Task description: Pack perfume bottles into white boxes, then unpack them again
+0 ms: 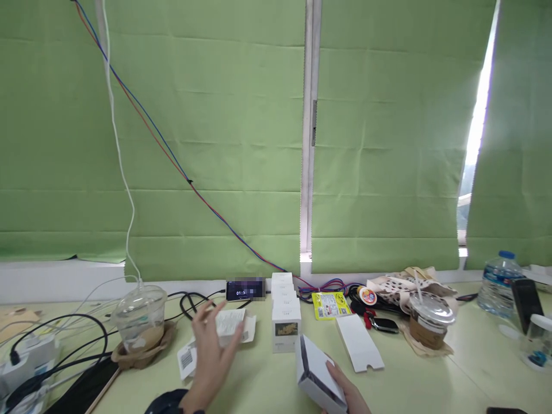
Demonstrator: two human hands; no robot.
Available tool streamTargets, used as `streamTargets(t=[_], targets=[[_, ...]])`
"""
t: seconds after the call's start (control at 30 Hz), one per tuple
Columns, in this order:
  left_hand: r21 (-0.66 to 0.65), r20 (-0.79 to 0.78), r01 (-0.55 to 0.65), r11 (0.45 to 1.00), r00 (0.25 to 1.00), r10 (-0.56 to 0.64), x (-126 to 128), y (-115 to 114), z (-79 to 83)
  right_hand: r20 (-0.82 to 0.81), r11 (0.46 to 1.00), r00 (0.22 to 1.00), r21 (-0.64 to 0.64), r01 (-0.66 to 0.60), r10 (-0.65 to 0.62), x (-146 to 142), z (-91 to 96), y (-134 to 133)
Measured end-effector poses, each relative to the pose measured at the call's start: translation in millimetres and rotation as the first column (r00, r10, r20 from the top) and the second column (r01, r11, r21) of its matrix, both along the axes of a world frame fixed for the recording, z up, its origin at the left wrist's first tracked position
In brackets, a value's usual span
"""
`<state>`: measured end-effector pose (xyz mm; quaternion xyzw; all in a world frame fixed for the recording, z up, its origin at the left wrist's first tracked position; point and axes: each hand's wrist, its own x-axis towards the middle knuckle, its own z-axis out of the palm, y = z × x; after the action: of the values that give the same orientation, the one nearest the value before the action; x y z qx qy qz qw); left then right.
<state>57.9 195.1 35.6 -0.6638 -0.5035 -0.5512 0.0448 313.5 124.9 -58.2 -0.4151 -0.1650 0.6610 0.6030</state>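
My left hand (211, 353) is raised over the pale green table (431, 379), its fingers closed on a folded white paper leaflet (230, 322). More white slips, one with a barcode (186, 359), lie just beneath it. My right hand (345, 391) grips a small white box (317, 374) from below at the bottom edge of the view, the box tilted with its dark open end facing left. A row of similar white boxes (284, 310) stands just behind, and a flat white sleeve (359, 342) lies to the right of them.
A domed plastic cup (140, 319) sits left among black and white cables. A phone showing a timer (245, 290) leans at the windowsill. To the right are a yellow packet (330, 305), a car key (383, 325), an iced coffee cup (429, 325), a water bottle (498, 284) and a patterned cloth bag.
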Motion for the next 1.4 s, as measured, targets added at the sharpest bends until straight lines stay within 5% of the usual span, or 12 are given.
streamTargets(t=[0.1,0.2,0.3,0.43,0.73,1.2,1.4], targets=[[-0.238,0.091,0.412,0.879,0.911,-0.402,36.9,-28.1,-5.5,-0.024,0.999,0.999,0.021,-0.044,0.045,2.0,2.0,-0.8],[-0.405,0.18,0.683,0.608,0.711,-0.679,65.1,-44.2,-22.1,-0.091,0.991,0.992,0.105,-0.08,0.09,0.6,8.4,-4.3],[-0.525,0.314,0.74,0.42,0.627,-0.713,77.6,-45.8,-35.7,-0.159,0.972,0.981,0.221,-0.074,0.11,-4.3,13.4,-7.8],[-0.523,0.475,0.779,0.345,0.603,-0.641,80.5,-46.3,-30.1,-0.186,0.972,0.965,0.178,-0.151,0.184,-8.2,12.9,-7.1],[-0.293,0.576,0.835,0.465,0.542,-0.612,83.8,-61.5,-4.2,-0.258,0.956,0.923,0.006,-0.292,0.284,-1.5,4.1,3.1],[-0.265,0.589,0.742,0.615,0.63,-0.506,79.4,-65.2,16.8,-0.275,0.991,0.953,0.007,-0.134,0.131,-10.9,-2.7,0.8],[-0.111,0.596,0.593,0.797,0.682,-0.424,64.1,-43.9,36.7,-0.289,0.996,0.957,-0.079,-0.027,0.003,-9.2,-6.5,4.2]])
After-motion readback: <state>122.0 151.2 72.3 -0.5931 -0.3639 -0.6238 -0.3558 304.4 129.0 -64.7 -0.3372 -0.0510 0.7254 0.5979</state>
